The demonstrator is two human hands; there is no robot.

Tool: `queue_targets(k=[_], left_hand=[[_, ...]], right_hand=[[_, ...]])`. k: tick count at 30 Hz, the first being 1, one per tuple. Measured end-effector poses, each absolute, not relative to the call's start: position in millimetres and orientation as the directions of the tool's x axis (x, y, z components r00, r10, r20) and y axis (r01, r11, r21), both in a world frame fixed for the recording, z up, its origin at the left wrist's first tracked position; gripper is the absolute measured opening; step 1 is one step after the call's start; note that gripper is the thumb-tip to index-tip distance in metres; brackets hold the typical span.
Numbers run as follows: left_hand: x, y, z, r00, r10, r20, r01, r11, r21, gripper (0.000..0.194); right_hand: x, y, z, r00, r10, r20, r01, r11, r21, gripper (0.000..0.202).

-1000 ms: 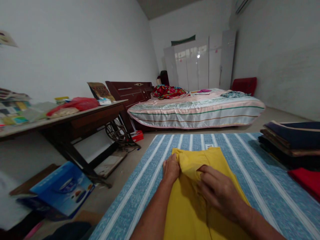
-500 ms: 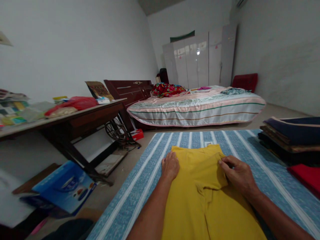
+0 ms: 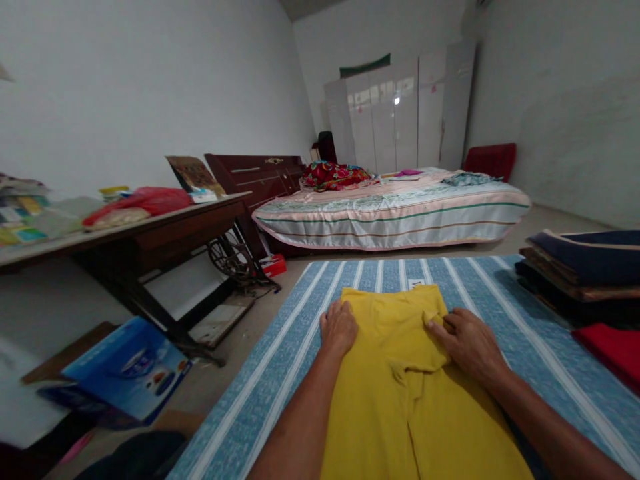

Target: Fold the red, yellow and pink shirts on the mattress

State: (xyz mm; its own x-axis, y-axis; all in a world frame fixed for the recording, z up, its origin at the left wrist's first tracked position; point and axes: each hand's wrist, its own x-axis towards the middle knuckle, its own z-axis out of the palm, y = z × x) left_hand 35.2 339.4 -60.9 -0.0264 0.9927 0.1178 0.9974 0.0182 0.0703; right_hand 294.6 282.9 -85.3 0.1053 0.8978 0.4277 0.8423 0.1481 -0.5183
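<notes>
Yellow trousers (image 3: 373, 393) lie spread on a blue-and-white striped cloth (image 3: 280, 347), waist end away from me and legs running toward me. My left hand (image 3: 339, 328) rests on their left edge near the waist, its fingers laid over the fabric and its thumb hidden. On the opposite side, my right hand (image 3: 467, 343) pinches the fabric between thumb and fingers, raising a small fold. Creases gather around the crotch, where the two legs part.
At the right stands a stack of folded dark clothes (image 3: 583, 267), with a red folded garment (image 3: 610, 353) in front. A bed (image 3: 390, 213) lies beyond the striped cloth. To the left are a sewing-machine table (image 3: 165, 230) and a blue box (image 3: 127, 373).
My right hand has shifted slightly left, bunching the pinched fabric inward into a small fold. My left hand stays at the left edge. The view has tilted slightly.
</notes>
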Motion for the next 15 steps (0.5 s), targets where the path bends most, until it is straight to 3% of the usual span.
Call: queue_targets(k=[3,7,11,15], left_hand=[[36.7,337.5,-58.0,-0.02,0.993,0.12,0.997,0.011,0.076,0.039],[38.9,334.3,-54.0,0.001,0.99,0.144,0.997,-0.013,0.082,0.034],[39.9,333.1,-54.3,-0.007,0.991,0.136,0.995,-0.007,0.1,0.034],[40.3,333.7,-58.4,-0.007,0.989,0.146,0.995,-0.008,0.102,0.033]], right_hand=[[287.7,278.7,-70.5,0.087,0.874,0.479,0.718,0.278,-0.638,0.037],[285.9,274.3,-42.2,0.226,0.914,0.335,0.32,0.256,-0.912,0.032],[296.9,276.1,-39.3,0.297,0.939,0.172,0.043,0.167,-0.985,0.033],[307.4,275.4,-49.7,0.175,0.985,-0.001,-0.159,0.027,-0.987,0.035]])
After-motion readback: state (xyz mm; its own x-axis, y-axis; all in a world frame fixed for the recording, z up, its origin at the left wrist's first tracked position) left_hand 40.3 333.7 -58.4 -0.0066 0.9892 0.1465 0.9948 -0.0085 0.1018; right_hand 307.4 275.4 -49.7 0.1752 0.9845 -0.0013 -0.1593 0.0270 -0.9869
